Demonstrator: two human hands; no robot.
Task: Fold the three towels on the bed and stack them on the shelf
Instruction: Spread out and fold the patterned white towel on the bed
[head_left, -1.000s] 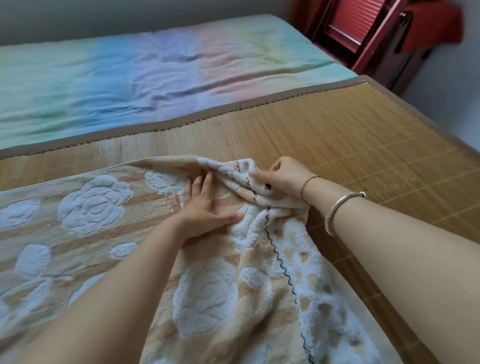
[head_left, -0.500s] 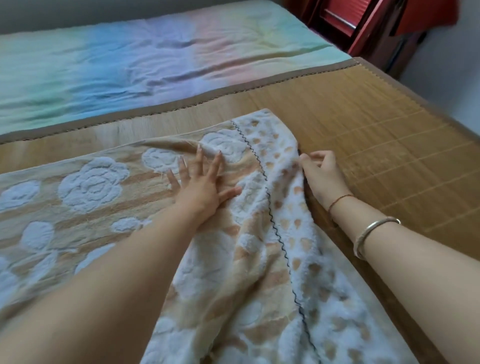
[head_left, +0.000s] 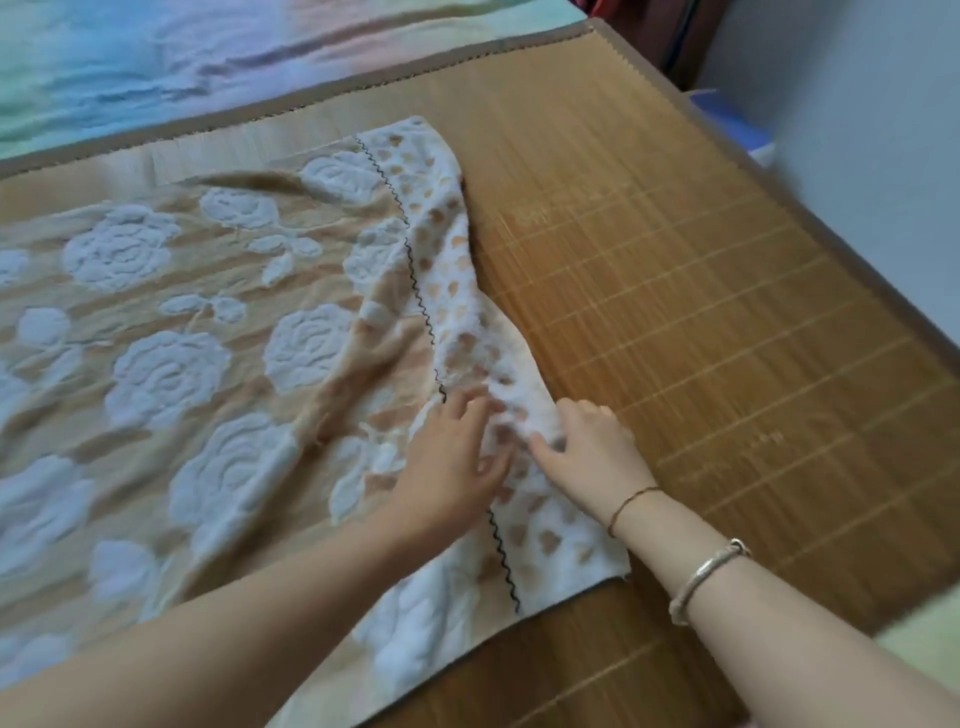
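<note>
A large beige terry towel with raised white rose patterns (head_left: 171, 374) lies spread over a woven bamboo mat (head_left: 701, 322) that covers the near part of the bed. Its right end carries a white band dotted with beige hearts (head_left: 447, 244), set off by a black zigzag stitch line (head_left: 415, 270). That band is rumpled and folds in on itself, and a ridge of cloth runs up from the hands toward the middle of the towel.

Both hands meet on this band, close to the towel's right edge. The left hand (head_left: 457, 457) lies flat on the cloth with its fingers stretched out, pressing down just beside the zigzag line, gripping nothing. The right hand (head_left: 587, 447) sits at the very edge, its fingers curled down onto the bunched fabric; motion blur keeps me from saying whether it truly pinches the cloth. The 2 hands are nearly touching.

The right wrist wears a thin brown cord (head_left: 631, 506) and a silver bangle (head_left: 709, 577). Beyond the mat lies a pastel rainbow bedsheet (head_left: 208, 57).
</note>
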